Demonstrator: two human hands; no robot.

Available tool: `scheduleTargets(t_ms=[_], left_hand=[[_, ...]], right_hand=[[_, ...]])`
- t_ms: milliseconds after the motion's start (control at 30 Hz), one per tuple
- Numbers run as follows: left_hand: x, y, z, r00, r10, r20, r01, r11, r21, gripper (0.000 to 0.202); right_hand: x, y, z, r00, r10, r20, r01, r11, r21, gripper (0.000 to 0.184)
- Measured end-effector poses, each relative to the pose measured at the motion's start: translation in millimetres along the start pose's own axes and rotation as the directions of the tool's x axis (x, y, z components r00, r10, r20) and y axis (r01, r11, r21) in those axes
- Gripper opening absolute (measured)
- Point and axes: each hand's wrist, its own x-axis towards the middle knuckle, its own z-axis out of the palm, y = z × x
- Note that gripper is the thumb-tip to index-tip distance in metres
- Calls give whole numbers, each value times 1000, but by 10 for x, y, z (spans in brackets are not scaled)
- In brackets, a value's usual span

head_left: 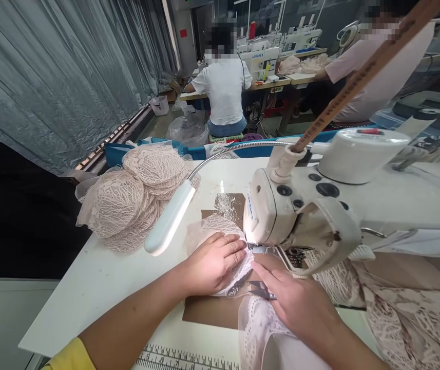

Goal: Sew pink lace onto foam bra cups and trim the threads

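Note:
My left hand [216,259] lies palm down on a pale lace piece [220,223], fingers stretched toward the needle area of the white sewing machine [268,205]. In my right hand [304,300] are small thread snips [261,290], blades jutting out to the left below the index finger. The tip of that index finger touches the lace edge close to the presser foot, which is mostly hidden. A white lace strip [256,321] hangs below the right hand, beside a smooth pale curved piece [287,352].
Stacked lace cups [117,205] sit at the table's left. A lamp [171,218] on a bendable neck hangs over the table. Lace fabric [408,318] is heaped at the right. A printed ruler tape [189,357] runs along the front. Two people sit at machines beyond.

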Motion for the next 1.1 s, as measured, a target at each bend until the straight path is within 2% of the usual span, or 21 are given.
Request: scheduleTargets(t_ms=[133, 333, 633, 800, 933, 1100], left_hand=[[9, 19, 23, 996, 57, -63, -58, 998, -18, 32], [6, 7, 56, 993, 115, -33, -114, 993, 19, 29], [-10, 8, 14, 999, 40, -19, -40, 999, 13, 37], [-11, 9, -4, 1000, 14, -24, -14, 1000, 10, 45], [-7, 20, -7, 998, 38, -47, -38, 999, -9, 41], [-9, 32, -18, 997, 69, -35, -70, 997, -23, 36]], right_hand=[[-2, 23, 0, 999, -30, 17, 29, 999, 28, 60], [15, 40, -25, 996, -69, 48, 67, 997, 50, 60], [23, -15, 90, 999, 52, -13, -53, 998, -31, 55], [25, -18, 106, 996, 84, 22, -83, 995, -53, 59], [28, 8, 84, 999, 15, 37, -15, 1000, -2, 62], [78, 21, -23, 999, -40, 35, 39, 999, 36, 58]])
